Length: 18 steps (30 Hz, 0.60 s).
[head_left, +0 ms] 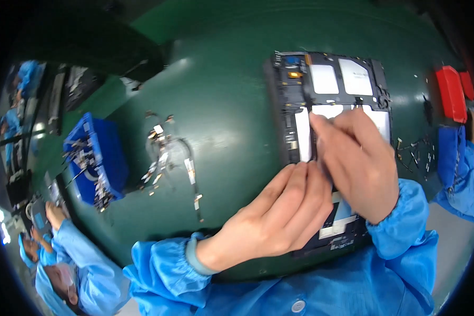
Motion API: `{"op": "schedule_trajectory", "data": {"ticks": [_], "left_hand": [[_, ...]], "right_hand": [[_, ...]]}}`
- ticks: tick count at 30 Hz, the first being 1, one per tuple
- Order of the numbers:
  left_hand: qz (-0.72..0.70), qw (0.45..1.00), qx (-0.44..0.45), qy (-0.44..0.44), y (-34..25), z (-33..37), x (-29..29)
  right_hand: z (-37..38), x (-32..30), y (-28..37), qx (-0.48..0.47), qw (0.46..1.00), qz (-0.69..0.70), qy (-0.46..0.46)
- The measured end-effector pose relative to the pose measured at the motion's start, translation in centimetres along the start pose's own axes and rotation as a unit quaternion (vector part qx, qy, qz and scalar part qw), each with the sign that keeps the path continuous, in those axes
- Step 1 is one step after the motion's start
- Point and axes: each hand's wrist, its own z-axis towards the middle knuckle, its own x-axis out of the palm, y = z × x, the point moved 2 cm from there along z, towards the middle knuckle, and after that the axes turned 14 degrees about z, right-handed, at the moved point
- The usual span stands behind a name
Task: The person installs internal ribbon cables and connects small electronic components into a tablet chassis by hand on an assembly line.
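A flat, black-framed electronic device, its inside showing white-labelled, battery-like panels, lies on the green table in front of me. My left hand reaches over its near left part. The fingers are bent and pressed together, tips down at the inner frame, and whatever they grip is hidden. Over the middle of the device is my right hand, slightly blurred, its thumb and index finger drawn in near a narrow white strip. What the right fingers hold, if anything, cannot be made out. Both hands cover much of the device's near half.
Small flex cables lie loose on the table to the left, beside a blue bin full of similar parts. Thin black cables lie right of the device, near a red bin and another blue bin. Co-workers sit at both sides.
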Motion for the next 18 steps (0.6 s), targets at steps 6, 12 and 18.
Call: {"op": "schedule_trajectory", "data": {"ticks": [6,12,18], "left_hand": [[-0.173,0.971,-0.133,0.1,-1.1,-2.8,-2.3],[0.006,0.936,-0.343,0.077,4.8,-5.7,-2.7],[0.092,0.929,-0.357,0.018,9.5,-6.1,-0.2]], "right_hand": [[-3.2,-3.6,0.3,0.062,0.984,-0.168,-0.02],[-10.2,-4.2,-2.2,0.245,0.968,-0.047,-0.036],[-10.0,-2.5,-2.6,0.225,0.912,0.297,-0.172]]}}
